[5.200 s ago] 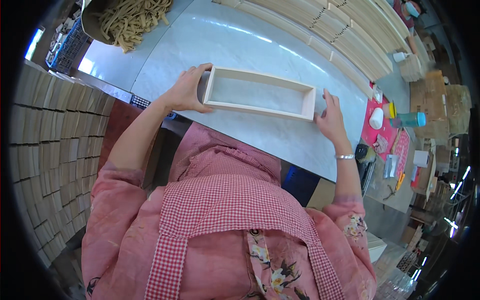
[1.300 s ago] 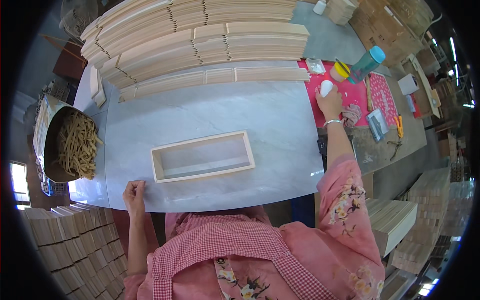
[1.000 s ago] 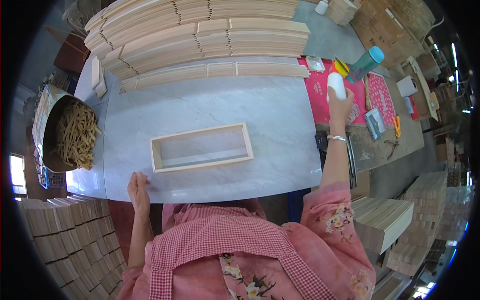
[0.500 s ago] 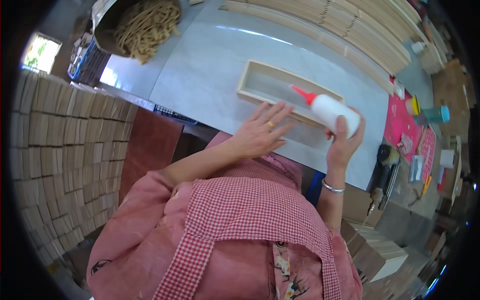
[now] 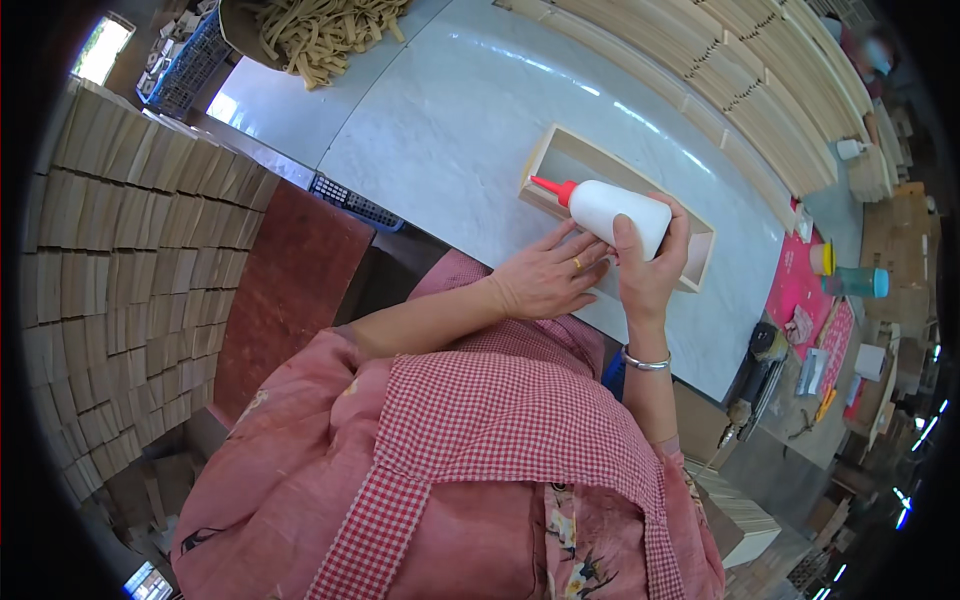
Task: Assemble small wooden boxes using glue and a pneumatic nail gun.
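My right hand [image 5: 650, 255] is wrapped round a white squeeze bottle [image 5: 618, 212] with a red pointed nozzle. The bottle is tipped nearly flat, its nozzle pointing left over the left end of a pale wooden box [image 5: 600, 155]. This box is long, shallow and rectangular, and lies on the table; the bottle and hand hide part of its near wall. My left hand [image 5: 562, 272] is open, fingers stretched out beside the box's near side. Whether its fingertips touch the box I cannot tell.
Long pale wooden boards [image 5: 740, 70] are stacked along the table's far side. A container of wooden strips [image 5: 330, 35] is at the far left. Stacked wood pieces [image 5: 130, 250] rise at my left. A pink sheet [image 5: 795, 275] and a teal jar [image 5: 862, 282] lie to the right.
The squeeze bottle has moved left along the box and tipped flatter, bringing its nozzle over the left end. My left hand remains by the near side. The whole view has shifted and turned slightly.
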Motion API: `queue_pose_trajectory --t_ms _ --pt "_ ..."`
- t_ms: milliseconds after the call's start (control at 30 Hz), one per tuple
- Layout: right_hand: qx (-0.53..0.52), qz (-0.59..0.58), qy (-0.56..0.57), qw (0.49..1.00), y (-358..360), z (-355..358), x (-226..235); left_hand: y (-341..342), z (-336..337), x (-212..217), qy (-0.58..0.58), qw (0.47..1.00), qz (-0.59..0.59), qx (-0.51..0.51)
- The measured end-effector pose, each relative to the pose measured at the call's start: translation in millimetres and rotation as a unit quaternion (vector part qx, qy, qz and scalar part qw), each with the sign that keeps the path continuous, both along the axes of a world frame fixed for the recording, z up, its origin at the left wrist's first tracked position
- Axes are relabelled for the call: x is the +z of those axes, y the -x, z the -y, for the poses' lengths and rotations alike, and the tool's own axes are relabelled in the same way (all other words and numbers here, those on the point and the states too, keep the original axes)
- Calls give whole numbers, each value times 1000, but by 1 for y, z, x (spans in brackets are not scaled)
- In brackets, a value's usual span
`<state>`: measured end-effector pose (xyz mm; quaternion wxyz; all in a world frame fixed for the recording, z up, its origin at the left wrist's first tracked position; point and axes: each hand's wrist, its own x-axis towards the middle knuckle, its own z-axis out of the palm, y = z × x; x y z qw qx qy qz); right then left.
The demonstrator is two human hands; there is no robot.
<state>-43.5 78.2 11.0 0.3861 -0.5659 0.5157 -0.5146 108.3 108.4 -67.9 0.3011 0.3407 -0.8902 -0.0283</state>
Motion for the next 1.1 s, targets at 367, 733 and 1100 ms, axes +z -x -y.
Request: queue_pose_trajectory --t_ms 367,733,1100 --pt "-6 -30 56 998 -7 24 5 1 2 2 5 1000 -1 -5" --pt "-36 -94 135 986 -10 55 3 1 3 4 2 1000 1 -4" --pt "-92 -152 133 975 34 38 10 1 3 8 -13 1000 4 -2"
